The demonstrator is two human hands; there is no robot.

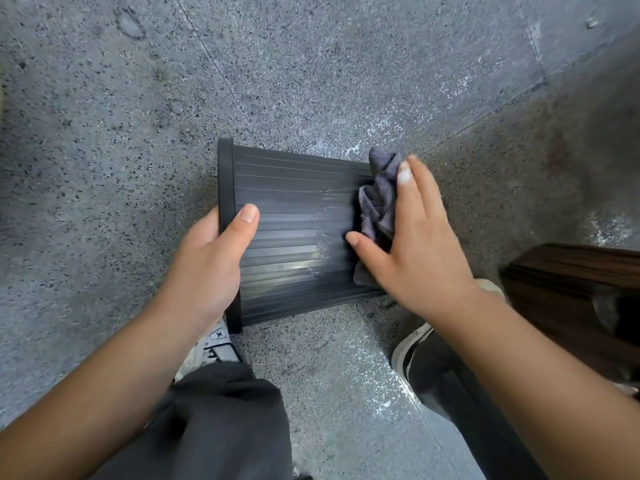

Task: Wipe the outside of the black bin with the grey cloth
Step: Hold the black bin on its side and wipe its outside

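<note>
We were in the wiping step itself: the bin (pixel 291 233) lay on its side above the floor (pixel 104 133), rim to the left. Our left hand (pixel 207 265) gripped that rim, thumb curled over the ribbed wall. Our right hand (pixel 412 237), fingers nearly straight, pressed the cloth (pixel 379 199) against the wall near the base end. Next, we judged, the cloth needed drawing along the ribs toward the rim, then the bin turning.

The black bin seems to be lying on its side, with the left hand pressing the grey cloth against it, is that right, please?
Not quite: the head view shows the right hand pressing the grey cloth against the black bin; the left hand grips its rim.
</note>
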